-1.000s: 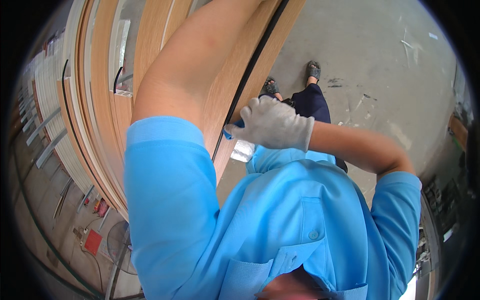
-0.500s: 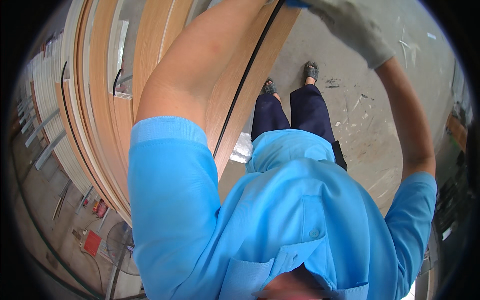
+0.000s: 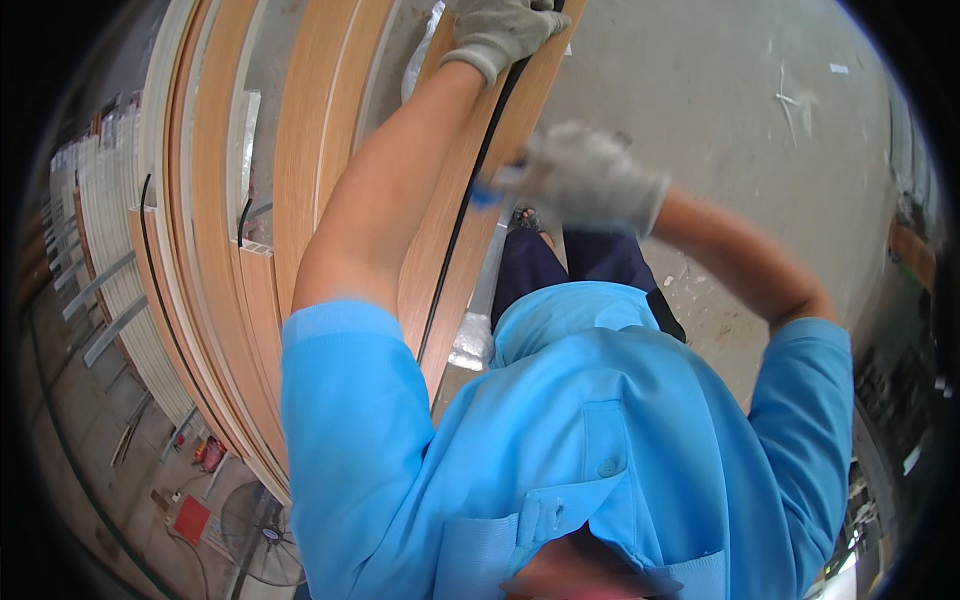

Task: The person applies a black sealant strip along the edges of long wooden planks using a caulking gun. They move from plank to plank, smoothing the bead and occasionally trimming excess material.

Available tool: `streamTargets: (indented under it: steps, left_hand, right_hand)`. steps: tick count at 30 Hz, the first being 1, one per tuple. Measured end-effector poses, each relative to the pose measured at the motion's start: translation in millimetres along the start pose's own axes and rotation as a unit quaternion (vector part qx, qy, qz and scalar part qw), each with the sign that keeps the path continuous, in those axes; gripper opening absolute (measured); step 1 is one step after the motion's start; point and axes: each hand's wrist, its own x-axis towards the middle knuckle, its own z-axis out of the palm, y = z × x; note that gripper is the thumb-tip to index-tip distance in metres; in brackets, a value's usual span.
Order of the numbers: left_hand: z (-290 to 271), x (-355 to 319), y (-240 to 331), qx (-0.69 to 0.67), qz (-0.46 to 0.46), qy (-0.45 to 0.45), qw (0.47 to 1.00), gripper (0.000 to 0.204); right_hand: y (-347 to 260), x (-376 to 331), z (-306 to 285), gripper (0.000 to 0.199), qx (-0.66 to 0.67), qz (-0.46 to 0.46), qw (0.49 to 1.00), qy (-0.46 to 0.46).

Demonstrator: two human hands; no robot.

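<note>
A wood-grain plank (image 3: 470, 262) runs lengthwise beside me on my left. Along its face lies a thin, flexible black strip (image 3: 455, 240). Near the plank's far end, my left hand (image 3: 505, 38), in a grey work glove, is closed at the strip, with thumb and fingers pressed about it. My right hand (image 3: 595, 180), gloved too and blurred by motion, hovers by the plank's right edge, closer to my body. From its closed fingers sticks a small blue thing (image 3: 486, 194), too smeared to name; the fingers hide the rest of it.
More wood-grain profiles (image 3: 330, 90) stand side by side to the left, some with black strips at their ends. White profiles (image 3: 110, 230) are stacked beyond on metal bars. A fan (image 3: 265, 535) is at the lower left. Scraps dot the concrete floor (image 3: 720, 110).
My right hand has swept back toward me and leftward from the plank's far end, with the blue thing in it. The left hand has come into view at the strip.
</note>
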Motion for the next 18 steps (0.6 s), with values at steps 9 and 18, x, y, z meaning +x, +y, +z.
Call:
streamTargets:
  steps: [9, 18]
  left_hand:
    - [-29, 17, 44, 0.244, 0.000, -0.163, 0.956, 0.025]
    - [-13, 103, 58, -0.042, -0.233, -0.223, 0.946, 0.035]
  right_hand:
    - [114, -9, -24, 0.036, -0.050, 0.097, 0.994, 0.028]
    - [132, -10, -18, 0.034, 0.065, 0.017, 0.994, 0.090]
